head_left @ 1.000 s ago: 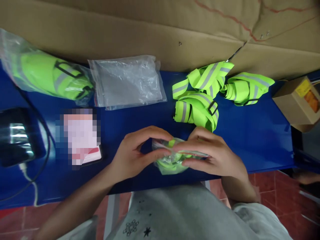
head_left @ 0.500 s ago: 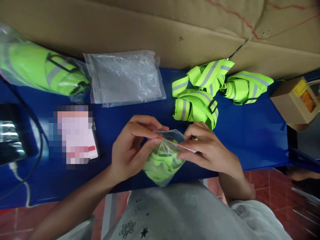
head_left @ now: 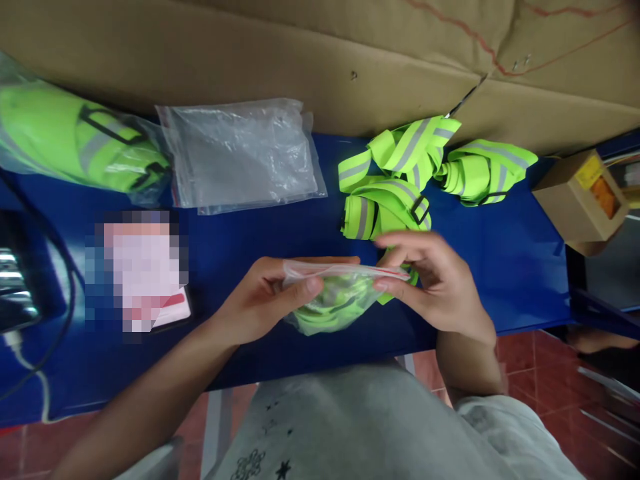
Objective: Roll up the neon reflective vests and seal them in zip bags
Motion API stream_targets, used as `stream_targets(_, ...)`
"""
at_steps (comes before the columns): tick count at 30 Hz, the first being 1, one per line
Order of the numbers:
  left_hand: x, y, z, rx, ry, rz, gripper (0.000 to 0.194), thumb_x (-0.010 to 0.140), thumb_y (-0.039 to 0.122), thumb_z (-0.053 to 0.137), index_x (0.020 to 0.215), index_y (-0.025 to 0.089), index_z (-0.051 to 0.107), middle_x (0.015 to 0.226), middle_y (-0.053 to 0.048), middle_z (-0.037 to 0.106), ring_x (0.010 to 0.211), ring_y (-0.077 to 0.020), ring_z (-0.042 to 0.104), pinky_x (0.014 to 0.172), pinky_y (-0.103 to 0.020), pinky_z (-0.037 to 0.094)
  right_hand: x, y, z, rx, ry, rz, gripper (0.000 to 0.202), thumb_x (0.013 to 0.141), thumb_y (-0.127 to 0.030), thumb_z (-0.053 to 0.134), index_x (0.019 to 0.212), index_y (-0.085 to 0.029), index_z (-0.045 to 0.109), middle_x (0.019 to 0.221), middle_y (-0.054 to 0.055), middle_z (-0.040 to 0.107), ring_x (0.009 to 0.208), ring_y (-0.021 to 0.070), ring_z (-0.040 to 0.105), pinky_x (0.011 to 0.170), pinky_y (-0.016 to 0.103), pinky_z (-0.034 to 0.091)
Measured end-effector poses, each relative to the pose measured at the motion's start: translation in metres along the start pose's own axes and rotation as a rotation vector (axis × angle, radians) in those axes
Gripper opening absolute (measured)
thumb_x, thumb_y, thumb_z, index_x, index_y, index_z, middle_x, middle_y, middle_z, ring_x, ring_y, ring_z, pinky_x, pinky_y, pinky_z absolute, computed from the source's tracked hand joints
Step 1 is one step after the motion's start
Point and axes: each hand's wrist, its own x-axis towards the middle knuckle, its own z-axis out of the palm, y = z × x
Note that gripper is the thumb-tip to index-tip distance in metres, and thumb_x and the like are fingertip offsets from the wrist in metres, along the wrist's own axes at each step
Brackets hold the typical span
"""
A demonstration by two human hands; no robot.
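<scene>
Between my hands is a clear zip bag point(head_left: 345, 293) with a folded neon-yellow reflective strap inside, its red-lined top edge facing up and its mouth lying nearly flat. My left hand point(head_left: 270, 297) grips the bag's left side, thumb on the near face and fingers behind. At the right end of the red zip line, my right hand point(head_left: 425, 283) pinches the bag's corner between thumb and fingers. Just beyond the right hand lie rolled neon-yellow reflective straps point(head_left: 385, 210) with black buckles, and another rolled strap point(head_left: 487, 172) sits farther right.
A stack of clear plastic bags point(head_left: 245, 157) lies at the back. Left of it is a large bag of neon-yellow straps point(head_left: 65, 130). A blurred-out phone point(head_left: 173, 313), a black device point(head_left: 15, 273) and cables are on the blue table point(head_left: 500, 280). A small cardboard box point(head_left: 575, 207) stands at right.
The bag's mouth has gone from gaping to flattened, and the bag has tilted up. My right hand has shifted right along the top edge; my left fingers now stretch behind the bag.
</scene>
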Motion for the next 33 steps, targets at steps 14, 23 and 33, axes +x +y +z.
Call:
stream_targets(14,-0.001,-0.007,-0.008,-0.015,0.037,0.199,0.044,0.105,0.052,0.053,0.14,0.031,0.068,0.148,-0.007,0.064,0.137,-0.0324,0.062,0.116,-0.047,0.052,0.005,0.014,-0.009,0.224,0.171,0.246,0.01,0.082,-0.026,0.087,0.085,-0.023,0.078,0.083,-0.002,0.078,0.074,0.0109,0.074,0.067,0.02,0.06)
stream_targets(23,-0.001,-0.02,0.003,0.059,0.367,0.31,0.032,0.103,0.045,0.058,0.125,0.031,0.077,0.125,-0.005,0.078,0.118,-0.0291,0.073,0.105,-0.045,0.06,0.006,0.012,0.003,0.145,0.227,0.238,0.012,0.09,-0.032,0.08,0.091,-0.021,0.075,0.087,0.001,0.078,0.077,0.0124,0.073,0.07,0.023,0.061)
stream_targets(33,0.002,-0.015,0.006,0.095,0.416,0.245,0.024,0.103,0.04,0.061,0.113,0.033,0.082,0.118,-0.001,0.08,0.108,-0.0253,0.076,0.095,-0.036,0.062,0.003,0.013,0.008,0.011,0.268,0.121,0.016,0.092,-0.029,0.077,0.081,-0.022,0.067,0.081,0.0,0.073,0.076,0.0133,0.069,0.07,0.027,0.057)
